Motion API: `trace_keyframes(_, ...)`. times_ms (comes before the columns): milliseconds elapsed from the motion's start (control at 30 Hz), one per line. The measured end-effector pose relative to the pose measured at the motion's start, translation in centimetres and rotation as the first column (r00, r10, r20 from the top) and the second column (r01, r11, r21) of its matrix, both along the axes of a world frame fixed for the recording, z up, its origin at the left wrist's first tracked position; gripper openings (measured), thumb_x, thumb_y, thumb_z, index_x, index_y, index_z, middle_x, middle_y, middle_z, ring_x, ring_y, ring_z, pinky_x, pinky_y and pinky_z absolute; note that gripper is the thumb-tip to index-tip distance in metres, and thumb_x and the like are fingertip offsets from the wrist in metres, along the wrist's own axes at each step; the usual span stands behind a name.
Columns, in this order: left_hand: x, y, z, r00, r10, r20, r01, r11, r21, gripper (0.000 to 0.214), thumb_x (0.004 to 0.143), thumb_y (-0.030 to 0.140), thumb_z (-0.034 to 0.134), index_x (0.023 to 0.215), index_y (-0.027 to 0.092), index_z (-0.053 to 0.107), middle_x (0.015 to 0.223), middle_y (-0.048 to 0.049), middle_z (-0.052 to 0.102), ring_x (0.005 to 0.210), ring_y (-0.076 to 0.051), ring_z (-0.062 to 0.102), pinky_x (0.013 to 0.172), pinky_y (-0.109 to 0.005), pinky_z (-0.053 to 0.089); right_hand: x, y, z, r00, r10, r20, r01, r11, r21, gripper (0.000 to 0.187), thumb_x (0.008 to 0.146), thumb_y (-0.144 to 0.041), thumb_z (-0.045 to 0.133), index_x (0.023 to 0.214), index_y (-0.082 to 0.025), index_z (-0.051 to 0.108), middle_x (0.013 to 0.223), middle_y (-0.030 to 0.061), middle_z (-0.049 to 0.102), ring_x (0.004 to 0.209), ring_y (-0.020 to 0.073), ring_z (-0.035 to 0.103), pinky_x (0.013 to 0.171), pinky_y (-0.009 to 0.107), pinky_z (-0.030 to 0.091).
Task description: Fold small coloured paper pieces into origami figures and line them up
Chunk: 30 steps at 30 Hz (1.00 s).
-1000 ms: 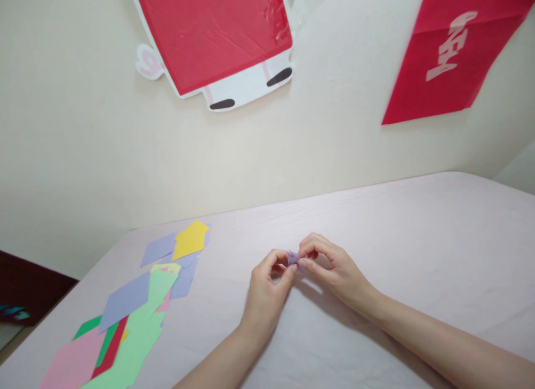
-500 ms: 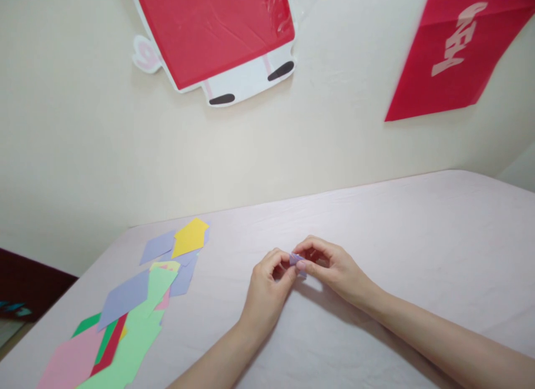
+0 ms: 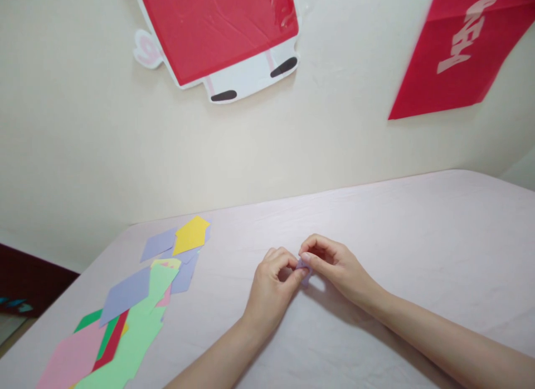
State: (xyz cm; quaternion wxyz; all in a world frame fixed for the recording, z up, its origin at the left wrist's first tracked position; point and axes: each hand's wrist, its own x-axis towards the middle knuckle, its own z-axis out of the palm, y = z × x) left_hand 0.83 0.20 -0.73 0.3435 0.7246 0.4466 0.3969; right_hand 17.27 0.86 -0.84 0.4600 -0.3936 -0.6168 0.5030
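A small folded piece of purple paper (image 3: 304, 268) is pinched between both hands at the middle of the pale pink table (image 3: 418, 238). My left hand (image 3: 271, 286) has its fingers curled round the paper's left side. My right hand (image 3: 334, 266) pinches the paper's right side with thumb and fingertips. Most of the paper is hidden by the fingers, and its shape cannot be made out.
A loose spread of coloured paper sheets (image 3: 134, 305), purple, yellow, green, pink and red, lies on the table's left part. A cream wall rises behind the table, with a red and white decoration (image 3: 221, 38) and a red banner (image 3: 455, 49) on it.
My hands have closed in tighter on the purple paper, which now shows less between the fingers. The view has shifted slightly.
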Motion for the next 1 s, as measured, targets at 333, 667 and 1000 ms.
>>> trace_keyframes(333, 0.1, 0.3, -0.3, 1.0, 0.004, 0.003, -0.004, 1.0, -0.031, 0.019, 0.085, 0.024, 0.063, 0.067, 0.02, 0.06, 0.071, 0.0009, 0.06, 0.075, -0.017, 0.054, 0.071, -0.027, 0.04, 0.1, 0.0, 0.4, 0.992, -0.047, 0.118, 0.032, 0.992, 0.123, 0.024, 0.09, -0.037, 0.058, 0.074, -0.019, 0.06, 0.072, -0.0003, 0.057, 0.069, 0.0149, 0.053, 0.067, 0.026, 0.043)
trace_keyframes(667, -0.5, 0.6, -0.7, 0.996, 0.035, 0.08, -0.029, 0.997, -0.073, 0.013, 0.085, 0.027, 0.064, 0.074, 0.02, 0.067, 0.075, 0.0001, 0.062, 0.077, -0.017, 0.055, 0.071, -0.027, 0.04, 0.4, 0.3, -0.5, 0.995, 0.005, 0.096, -0.013, 0.997, 0.082, 0.018, 0.09, -0.035, 0.06, 0.082, -0.018, 0.06, 0.074, -0.0004, 0.058, 0.069, 0.0145, 0.055, 0.065, 0.026, 0.044)
trace_keyframes(1000, -0.7, 1.0, -1.1, 0.985, 0.067, 0.157, -0.053, 0.994, -0.093, 0.012, 0.081, 0.027, 0.067, 0.071, 0.02, 0.068, 0.074, -0.0002, 0.061, 0.075, -0.017, 0.052, 0.069, -0.027, 0.038, 0.4, 0.3, -0.5, 0.994, -0.017, 0.112, 0.003, 0.991, 0.131, 0.014, 0.089, -0.03, 0.059, 0.082, -0.018, 0.06, 0.078, 0.0005, 0.058, 0.072, 0.0145, 0.057, 0.064, 0.026, 0.046)
